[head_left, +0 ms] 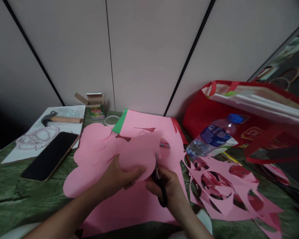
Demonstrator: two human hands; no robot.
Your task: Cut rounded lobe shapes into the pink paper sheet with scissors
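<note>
My left hand grips a piece of pink paper, its thumb lying on top. In my right hand is a pair of scissors with black handles, the blades pointing away from me at the right edge of that paper. Underneath lie larger pink sheets. Just left of my left hand, cut pink paper ovals overlap in a pile. Some of my fingers are hidden behind the paper and the handles.
Pink paper scraps with cut-out holes lie at right, by a water bottle and a red bag. At left are a phone, a bead string and a hammer. A small box stands near the wall.
</note>
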